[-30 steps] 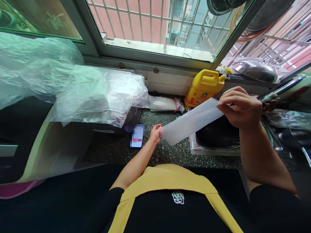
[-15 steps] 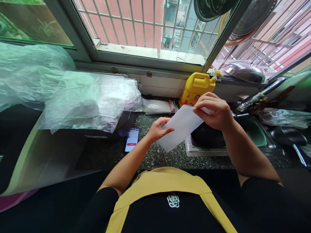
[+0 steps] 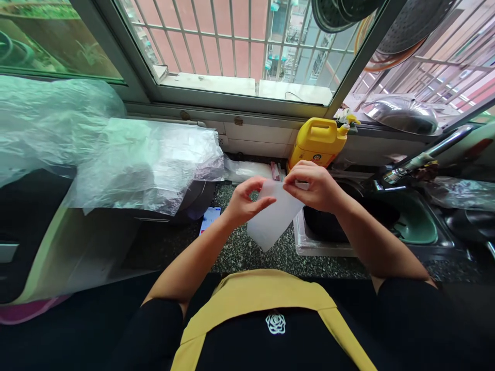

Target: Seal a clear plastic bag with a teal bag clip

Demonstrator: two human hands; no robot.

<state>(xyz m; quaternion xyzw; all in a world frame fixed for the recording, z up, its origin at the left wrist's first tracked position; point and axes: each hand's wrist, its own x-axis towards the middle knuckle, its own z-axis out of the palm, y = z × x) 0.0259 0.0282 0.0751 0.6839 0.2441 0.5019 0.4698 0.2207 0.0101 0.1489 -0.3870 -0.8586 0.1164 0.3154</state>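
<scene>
– How does the sheet (image 3: 276, 212) look?
– Whitish, cloudy, smooth, coming to a blunt corner at the bottom; it hangs above the speckled countertop (image 3: 232, 253).
– And the fingers?
– The right hand (image 3: 316, 189) pinches its upper edge; the left hand (image 3: 242, 206), at its left side, has thumb and fingertips parted

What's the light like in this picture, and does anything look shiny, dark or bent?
Head view: bright daylight in the window; glare on the crumpled plastic at left and the metal dome at right; head view: bottom corners nearly black; head view: window uprights splay outward toward the top, likely lens and tilt; head view: the sheet looks pale, with little detail.
</scene>
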